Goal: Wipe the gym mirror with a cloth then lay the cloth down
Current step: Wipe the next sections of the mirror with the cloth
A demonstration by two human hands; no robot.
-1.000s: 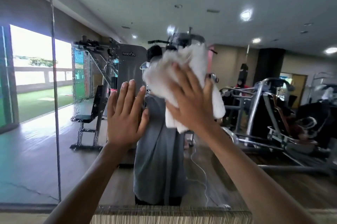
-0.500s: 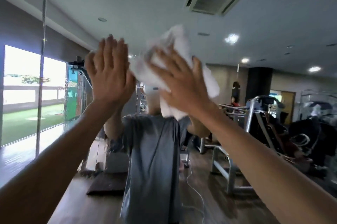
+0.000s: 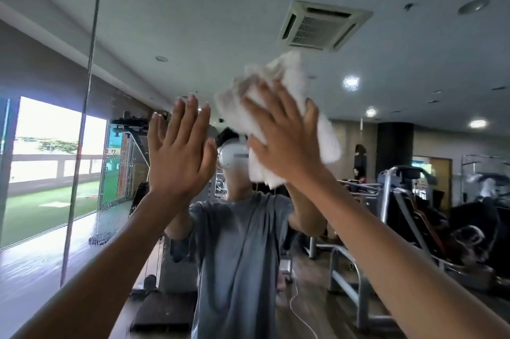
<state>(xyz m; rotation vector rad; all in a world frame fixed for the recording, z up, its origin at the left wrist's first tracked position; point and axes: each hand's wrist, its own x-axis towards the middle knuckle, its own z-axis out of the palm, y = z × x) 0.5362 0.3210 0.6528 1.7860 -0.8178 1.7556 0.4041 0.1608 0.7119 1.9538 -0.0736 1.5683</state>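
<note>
Overhead, the right hand (image 3: 287, 142) presses the white cloth (image 3: 287, 71) to the gym mirror (image 3: 193, 21) with spread fingers (image 3: 271, 100), cloth extending beyond them; the left hand (image 3: 176, 156), fingers straight, is raised just beside.

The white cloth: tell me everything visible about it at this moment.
The white cloth looks like soft terry towelling, bunched and crumpled rather than folded flat. The right hand presses it against the mirror with spread, straight fingers. Its edges stick out above, to the right of and below the hand.
</note>
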